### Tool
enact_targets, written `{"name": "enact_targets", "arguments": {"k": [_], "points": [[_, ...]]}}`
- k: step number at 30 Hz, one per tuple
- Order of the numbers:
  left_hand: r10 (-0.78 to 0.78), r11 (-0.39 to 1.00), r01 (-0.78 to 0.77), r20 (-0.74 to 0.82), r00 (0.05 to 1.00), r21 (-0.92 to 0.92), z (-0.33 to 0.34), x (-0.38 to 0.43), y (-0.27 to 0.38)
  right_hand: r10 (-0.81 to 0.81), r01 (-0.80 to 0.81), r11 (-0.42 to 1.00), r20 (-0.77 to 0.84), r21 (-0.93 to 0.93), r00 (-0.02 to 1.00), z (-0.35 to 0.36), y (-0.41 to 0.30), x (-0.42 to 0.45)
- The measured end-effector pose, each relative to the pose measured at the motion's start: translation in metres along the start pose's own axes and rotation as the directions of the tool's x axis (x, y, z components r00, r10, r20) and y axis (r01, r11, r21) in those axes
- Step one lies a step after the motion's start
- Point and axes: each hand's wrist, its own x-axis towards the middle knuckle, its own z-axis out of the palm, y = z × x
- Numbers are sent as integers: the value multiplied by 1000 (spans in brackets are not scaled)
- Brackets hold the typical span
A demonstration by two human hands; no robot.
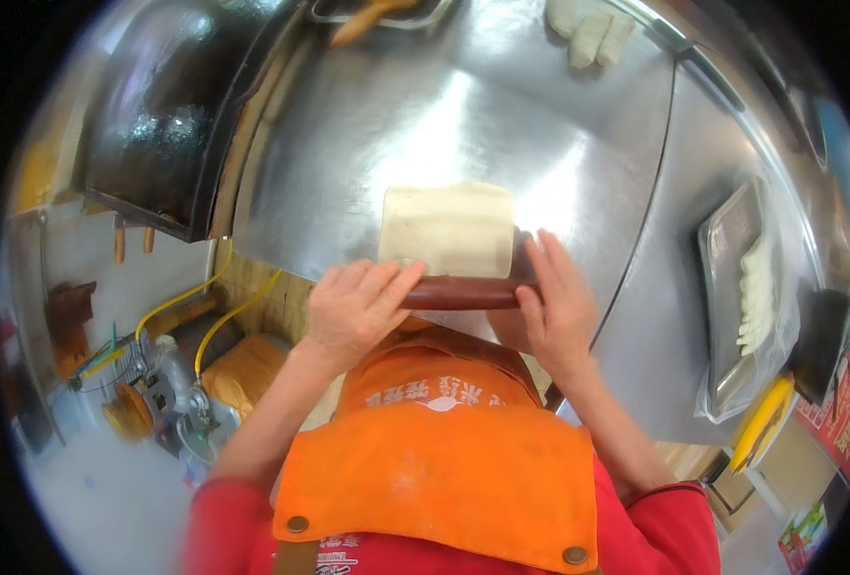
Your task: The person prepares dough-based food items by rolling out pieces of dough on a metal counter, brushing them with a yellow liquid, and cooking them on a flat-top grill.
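A flat, roughly rectangular sheet of pale dough lies on the stainless steel table in front of me. Along the dough's near edge, a dark reddish-brown rolling pin runs crosswise, close to my orange apron. My left hand rests over the pin's left end, its fingers pointing right. At the other end, my right hand has its fingers extended and slightly blurred, with the thumb touching the pin. Whether its palm bears on the pin I cannot tell.
Several dough rolls sit at the table's far right. A metal tray in plastic film holds a pleated length of dough on the right. A large black griddle or lid stands at the left, above yellow hoses. A wooden-handled tool lies on a far tray.
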Motion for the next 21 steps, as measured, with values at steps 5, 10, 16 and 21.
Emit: {"name": "enact_targets", "arguments": {"k": [5, 10, 16, 21], "points": [[-245, 954, 240, 3, 970, 179, 19, 43, -60, 0, -31, 923, -80, -383, 997, 37, 9, 90], [-323, 936, 334, -110, 940, 106, 25, 93, -101, 26, -78, 933, -152, -351, 988, 42, 23, 137], [-233, 970, 234, -19, 972, 65, 23, 19, -41, -7, 25, 946, 56, -322, 998, 34, -9, 43], [-246, 965, 252, -82, 966, 71, 23, 65, -75, -1, 6, 933, 13, -359, 1000, 36, 4, 112]]}}
